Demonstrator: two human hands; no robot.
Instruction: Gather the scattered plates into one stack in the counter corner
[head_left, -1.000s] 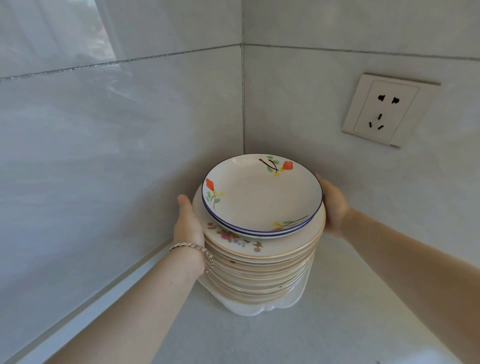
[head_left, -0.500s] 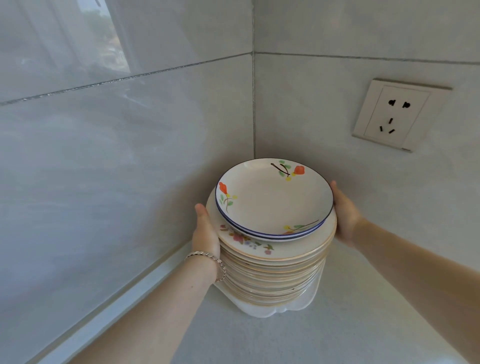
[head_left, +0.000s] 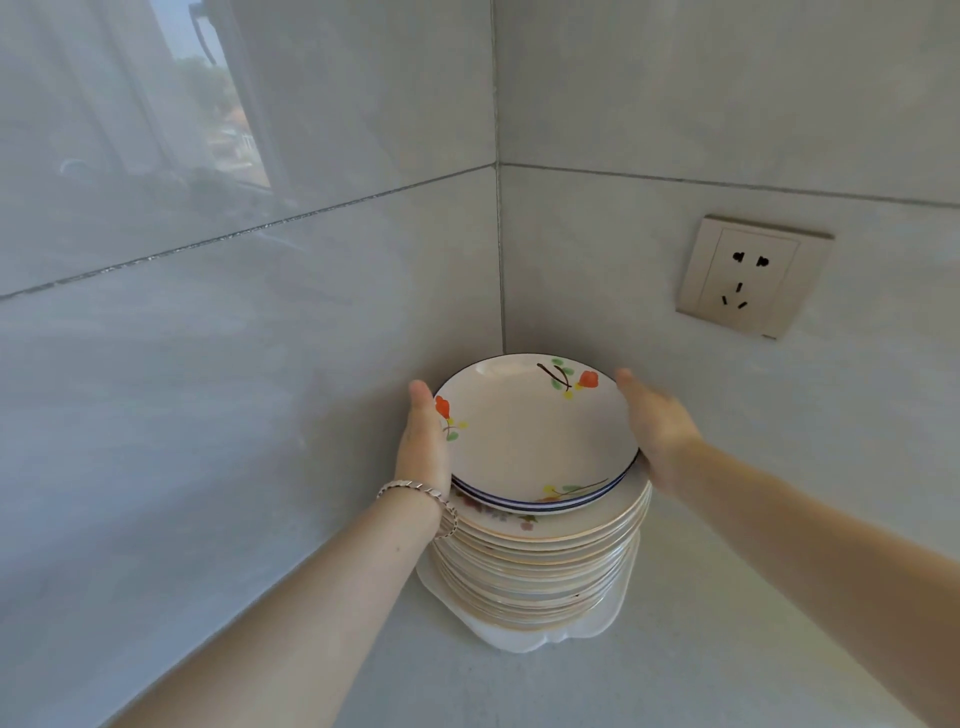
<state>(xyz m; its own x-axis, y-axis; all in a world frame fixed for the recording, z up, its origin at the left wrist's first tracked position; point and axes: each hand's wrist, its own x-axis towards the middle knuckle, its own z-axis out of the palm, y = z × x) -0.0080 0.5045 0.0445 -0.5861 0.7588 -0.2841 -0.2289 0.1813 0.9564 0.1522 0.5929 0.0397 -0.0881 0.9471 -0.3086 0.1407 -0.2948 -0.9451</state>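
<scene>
The stack of plates (head_left: 540, 566) stands upright at lower centre, tucked into the bench (head_left: 597, 691) corner. It sits squarely between my two grips, neither one nearer. My left grip (head_left: 423, 441) lies with straight fingers against the left rim of the top plate (head_left: 535, 431). My right grip (head_left: 657, 431), spread wide and blurred, is at the right rim; I cannot tell if it touches. The tiled walls (head_left: 260, 389) crowd the back, and the free bench runs toward the bottom edge.
</scene>
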